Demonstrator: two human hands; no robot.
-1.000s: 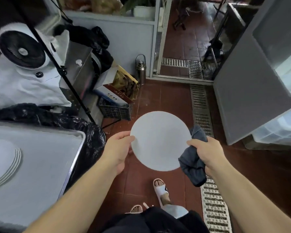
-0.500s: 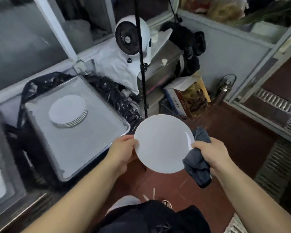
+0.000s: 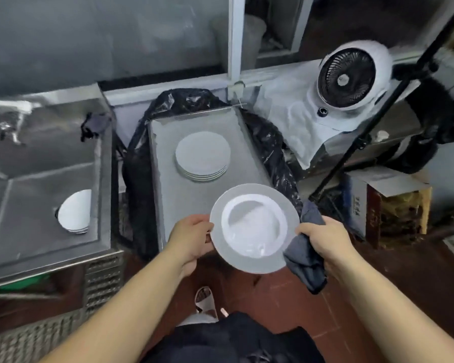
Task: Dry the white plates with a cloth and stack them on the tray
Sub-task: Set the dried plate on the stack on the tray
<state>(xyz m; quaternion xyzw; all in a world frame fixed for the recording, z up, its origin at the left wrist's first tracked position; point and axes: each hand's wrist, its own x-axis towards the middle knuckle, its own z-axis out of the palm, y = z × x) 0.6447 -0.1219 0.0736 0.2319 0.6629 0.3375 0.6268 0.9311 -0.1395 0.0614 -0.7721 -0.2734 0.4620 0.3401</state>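
I hold a white plate (image 3: 254, 229) face up in front of me, over the near end of the metal tray (image 3: 168, 195). My left hand (image 3: 192, 234) grips its left rim. My right hand (image 3: 325, 241) grips a dark grey cloth (image 3: 306, 260) against the plate's right rim. A stack of several white plates (image 3: 202, 155) lies on the tray's middle. More white plates (image 3: 75, 212) lie in the steel sink (image 3: 97, 179) at the left.
The tray rests on a bin lined with a black bag (image 3: 275, 150). A white fan (image 3: 349, 77) stands on a white cloth at the right, behind a black tripod leg (image 3: 357, 142). A cardboard box (image 3: 385, 203) sits on the red tile floor.
My view has swung left, from the doorway to the tray and sink. The plate has tipped from facing me upright to lying face up near the tray. Both hands keep their grip.
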